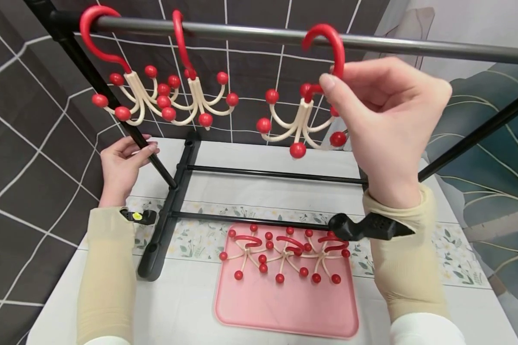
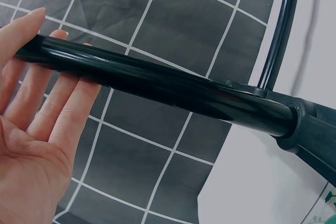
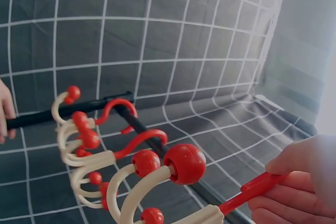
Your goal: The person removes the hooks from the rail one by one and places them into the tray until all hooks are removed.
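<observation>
My right hand (image 1: 393,105) pinches the red hook of a small cream hanger (image 1: 301,120) with curved, red-balled arms. That hook curls over the grey top bar (image 1: 250,32) of a black rack, right of its middle. In the right wrist view, thumb and fingers hold the hook's red stem (image 3: 257,184). Two similar hangers, one far left (image 1: 138,96) and another beside it (image 1: 196,98), hang from the bar by their hooks. My left hand (image 1: 122,165) holds the rack's left black upright (image 2: 152,80), its thumb and fingers on opposite sides of the tube.
Below the bar, three more hangers (image 1: 285,254) lie at the back of a pink tray (image 1: 285,306) on the white table (image 1: 177,306). Two black crossbars run low between the rack's feet (image 1: 155,254). A dark gridded cloth (image 1: 21,158) covers the back and left.
</observation>
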The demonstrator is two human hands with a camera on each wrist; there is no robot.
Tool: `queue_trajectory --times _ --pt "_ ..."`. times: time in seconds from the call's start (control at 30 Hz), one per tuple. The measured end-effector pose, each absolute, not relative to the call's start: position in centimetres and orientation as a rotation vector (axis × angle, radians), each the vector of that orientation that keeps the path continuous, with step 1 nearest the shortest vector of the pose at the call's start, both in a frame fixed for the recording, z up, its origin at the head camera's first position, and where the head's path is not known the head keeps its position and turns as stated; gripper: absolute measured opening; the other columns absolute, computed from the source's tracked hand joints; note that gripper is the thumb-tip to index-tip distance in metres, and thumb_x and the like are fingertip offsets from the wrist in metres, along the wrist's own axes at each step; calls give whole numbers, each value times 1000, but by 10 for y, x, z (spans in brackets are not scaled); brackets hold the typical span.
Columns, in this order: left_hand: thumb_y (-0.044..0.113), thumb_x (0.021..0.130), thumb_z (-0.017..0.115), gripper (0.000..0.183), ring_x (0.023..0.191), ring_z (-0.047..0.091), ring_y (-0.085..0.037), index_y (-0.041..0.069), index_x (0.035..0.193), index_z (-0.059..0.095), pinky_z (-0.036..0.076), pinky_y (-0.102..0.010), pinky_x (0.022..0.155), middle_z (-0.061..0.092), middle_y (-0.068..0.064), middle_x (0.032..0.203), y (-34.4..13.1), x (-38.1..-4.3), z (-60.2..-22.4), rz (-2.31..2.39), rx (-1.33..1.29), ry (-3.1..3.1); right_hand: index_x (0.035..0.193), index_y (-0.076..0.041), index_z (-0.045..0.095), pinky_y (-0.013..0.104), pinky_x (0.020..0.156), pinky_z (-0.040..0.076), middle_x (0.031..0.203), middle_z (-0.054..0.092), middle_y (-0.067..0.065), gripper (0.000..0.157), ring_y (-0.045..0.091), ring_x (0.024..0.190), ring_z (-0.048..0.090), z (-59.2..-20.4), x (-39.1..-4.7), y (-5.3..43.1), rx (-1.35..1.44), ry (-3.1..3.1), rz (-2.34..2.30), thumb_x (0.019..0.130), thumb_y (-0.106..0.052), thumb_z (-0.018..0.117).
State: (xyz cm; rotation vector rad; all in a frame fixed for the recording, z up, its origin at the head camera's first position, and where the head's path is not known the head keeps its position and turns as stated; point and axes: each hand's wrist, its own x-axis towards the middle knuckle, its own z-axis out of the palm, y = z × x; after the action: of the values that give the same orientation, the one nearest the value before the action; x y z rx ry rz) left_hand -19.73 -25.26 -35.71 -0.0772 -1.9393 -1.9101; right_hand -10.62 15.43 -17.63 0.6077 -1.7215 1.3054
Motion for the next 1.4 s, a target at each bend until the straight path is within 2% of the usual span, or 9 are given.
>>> queue_trajectory --times 0.23,0.43,0.67,0.83,1.0,1.1,1.27,1.33,1.4 --pt "2 85 83 29 80 75 -10 0 113 75 58 -17 72 77 -1 91 -251 -197 -357 -1882 -82 -1961 92 8 77 25 62 58 83 73 23 16 24 67 72 -197 -91 163 612 -1819 1475 84 -3 84" --pt "2 84 83 28 81 75 -11 1 112 76 58 -18 71 77 -2 91 -250 -198 -357 -1906 -89 -1943 95 8 77 24 54 50 85 73 21 16 26 70 72 -214 -81 175 604 -1961 1714 82 3 83" --pt "1 84 83 30 81 75 -11 -1 112 75 58 -18 71 77 -2 91 -250 -196 -357 -1920 -94 -1939 95 5 77 24 63 57 88 74 20 18 26 75 74 -232 -68 182 556 -2107 1841 79 11 82" --pt "1 84 83 30 81 75 -11 -1 112 75 58 -18 71 77 -3 91 -251 -197 -357 -1929 -93 -1934 96 6 76 28 66 61 91 74 20 19 27 76 75 -247 -62 181 700 -2125 1938 79 14 81" --pt "2 84 83 30 80 75 -11 -1 112 75 58 -18 71 77 -2 91 -251 -197 -357 -1924 -84 -1937 94 1 76 32 58 61 90 74 16 20 28 71 73 -265 -54 174 862 -2195 1993 79 14 82" --pt "1 84 83 30 80 75 -11 -1 112 75 59 -18 71 77 -2 91 -252 -196 -357 -1921 -81 -1937 93 -1 76 35 59 62 90 74 14 23 29 72 73 -278 -48 168 929 -2218 2062 77 15 82" --pt "1 84 83 30 80 75 -12 -1 112 75 59 -19 72 77 -3 92 -252 -196 -356 -1926 -92 -1932 94 -2 77 32 52 59 90 75 12 25 24 65 70 -299 -40 160 1039 -2202 2162 76 16 82" --pt "1 84 83 30 80 75 -12 -2 112 75 59 -19 72 77 -3 91 -252 -196 -356 -1930 -96 -1929 93 -3 77 30 50 58 90 75 11 26 22 67 70 -306 -38 157 1093 -2194 2167 76 15 82" --pt "0 84 83 30 80 75 -12 -3 112 75 59 -19 72 77 -3 91 -252 -195 -356 -1936 -99 -1925 93 -3 77 30 53 59 91 75 10 26 25 75 72 -312 -35 155 1145 -2179 2187 76 15 83"
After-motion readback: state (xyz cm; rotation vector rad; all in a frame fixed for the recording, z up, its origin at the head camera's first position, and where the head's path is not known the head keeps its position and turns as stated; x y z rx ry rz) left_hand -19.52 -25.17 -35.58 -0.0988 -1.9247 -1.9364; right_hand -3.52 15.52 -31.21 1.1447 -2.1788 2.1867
